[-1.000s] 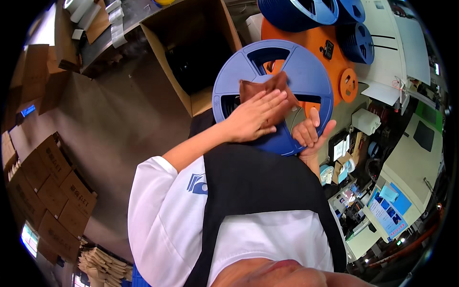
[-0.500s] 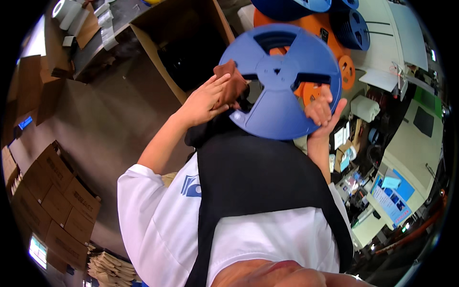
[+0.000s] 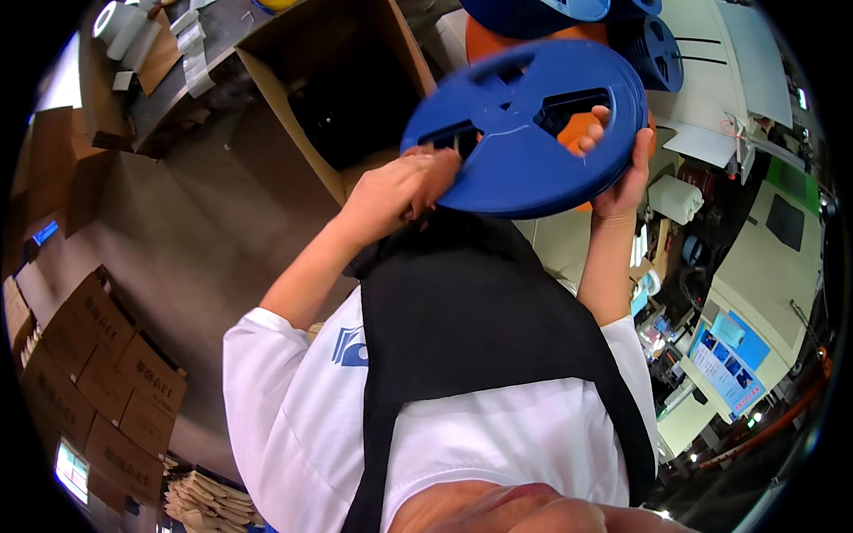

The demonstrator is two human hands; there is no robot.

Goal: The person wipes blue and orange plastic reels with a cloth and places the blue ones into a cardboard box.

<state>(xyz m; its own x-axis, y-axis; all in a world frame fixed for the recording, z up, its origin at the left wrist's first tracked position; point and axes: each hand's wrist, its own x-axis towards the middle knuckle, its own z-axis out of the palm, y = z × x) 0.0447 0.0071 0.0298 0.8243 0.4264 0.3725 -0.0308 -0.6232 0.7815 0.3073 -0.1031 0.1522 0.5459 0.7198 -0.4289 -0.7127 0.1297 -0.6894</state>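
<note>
In front of my chest a blue plastic reel (image 3: 524, 151), with a round flange and wide cut-outs, is held up at a tilt. My right hand (image 3: 627, 178) grips its right rim, with fingertips showing through one of the cut-outs. My left hand (image 3: 387, 197) is closed on a brown cloth (image 3: 437, 176), pressed against the reel's lower left edge; the hand and cloth are slightly blurred. Part of that edge is hidden behind the cloth.
An open cardboard box (image 3: 333, 164) with dark contents stands beyond my left hand. More blue reels (image 3: 659, 53) and orange pieces (image 3: 498, 40) lie at the far side. Stacked cartons (image 3: 111, 373) stand at left; a pale machine (image 3: 755, 275) is at right.
The reel has tilted flatter and turned, its near edge rising away from my chest. My left hand with the cloth has shifted slightly along the rim, and my right hand has moved a little outward.
</note>
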